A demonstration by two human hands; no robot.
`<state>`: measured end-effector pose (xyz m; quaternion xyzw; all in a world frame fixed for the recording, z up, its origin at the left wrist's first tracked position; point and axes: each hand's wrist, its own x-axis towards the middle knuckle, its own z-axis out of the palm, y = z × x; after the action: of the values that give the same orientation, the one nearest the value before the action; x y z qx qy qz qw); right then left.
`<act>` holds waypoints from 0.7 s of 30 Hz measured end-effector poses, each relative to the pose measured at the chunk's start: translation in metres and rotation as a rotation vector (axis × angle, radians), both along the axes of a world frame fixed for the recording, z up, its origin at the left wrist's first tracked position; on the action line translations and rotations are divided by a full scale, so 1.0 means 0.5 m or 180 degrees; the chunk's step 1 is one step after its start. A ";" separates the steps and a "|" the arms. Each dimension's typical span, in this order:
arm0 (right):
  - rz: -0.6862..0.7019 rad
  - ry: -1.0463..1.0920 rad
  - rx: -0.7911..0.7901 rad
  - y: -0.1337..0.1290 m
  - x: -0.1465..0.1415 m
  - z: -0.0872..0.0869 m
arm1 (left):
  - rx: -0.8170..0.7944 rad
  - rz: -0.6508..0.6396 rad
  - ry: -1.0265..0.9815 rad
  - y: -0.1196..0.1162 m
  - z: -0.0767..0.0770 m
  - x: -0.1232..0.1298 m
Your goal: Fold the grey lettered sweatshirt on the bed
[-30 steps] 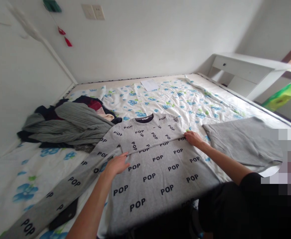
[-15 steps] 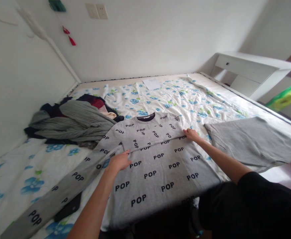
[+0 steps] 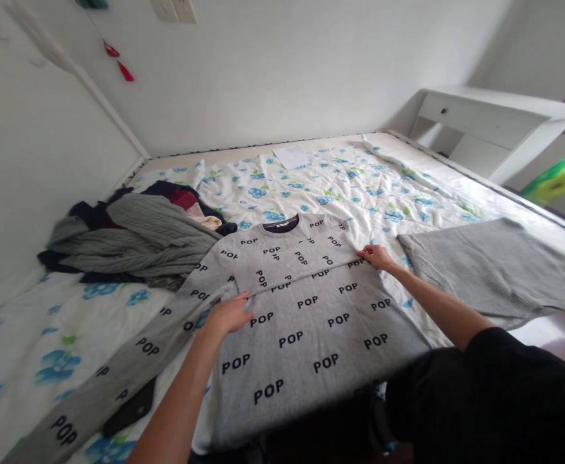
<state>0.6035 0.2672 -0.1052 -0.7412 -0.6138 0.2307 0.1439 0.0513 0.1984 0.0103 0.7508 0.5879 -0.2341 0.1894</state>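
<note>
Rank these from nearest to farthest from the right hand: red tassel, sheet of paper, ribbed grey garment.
1. Ribbed grey garment, just right of the right hand.
2. Sheet of paper, ahead, slightly left.
3. Red tassel, far left, by the wall.

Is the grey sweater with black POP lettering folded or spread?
Partly folded: the grey sweater has one sleeve across its chest, while the other sleeve stretches outward over the white, blue-flowered sheet.

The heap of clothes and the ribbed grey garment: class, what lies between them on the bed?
The grey POP sweater, with the left hand and right hand on it, plus some flowered sheet. The head view shows this.
</note>
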 end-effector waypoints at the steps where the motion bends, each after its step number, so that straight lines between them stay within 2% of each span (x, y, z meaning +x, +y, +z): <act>1: -0.0090 -0.0090 -0.0031 0.000 0.001 -0.001 | -0.0023 -0.0020 0.0001 0.000 0.002 0.000; 5: -0.0210 -0.0649 -0.0392 0.002 -0.022 0.000 | -0.0088 -0.0089 0.0001 0.002 0.004 -0.003; 8: -0.0048 -0.1078 -0.0010 0.002 -0.065 -0.003 | -0.0079 -0.0074 0.0009 0.002 -0.003 -0.004; 10: 0.0266 -0.1247 0.0437 0.002 -0.097 -0.012 | -0.0063 -0.0022 -0.0011 0.002 -0.008 -0.004; 12: 0.0735 -0.1215 0.0634 0.005 -0.123 -0.024 | -0.0067 0.0028 -0.0036 0.001 -0.011 -0.003; 14: 0.1175 -0.1022 0.0496 0.010 -0.136 -0.036 | -0.0094 0.0034 -0.0039 0.000 -0.011 -0.004; 16: 0.1425 -0.0795 0.0257 0.015 -0.135 -0.043 | -0.0114 0.0022 -0.0041 -0.001 -0.011 -0.005; 18: 0.1372 -0.0643 0.0075 0.018 -0.125 -0.045 | -0.0100 0.0008 -0.0082 -0.002 -0.011 -0.007; 21: 0.1030 -0.0544 -0.0145 0.027 -0.118 -0.035 | -0.0097 0.0023 -0.0096 -0.005 -0.012 -0.008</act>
<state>0.5443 0.2806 -0.1225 -0.6528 -0.7296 0.2008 0.0354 0.0471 0.1958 0.0041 0.7491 0.5841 -0.2310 0.2105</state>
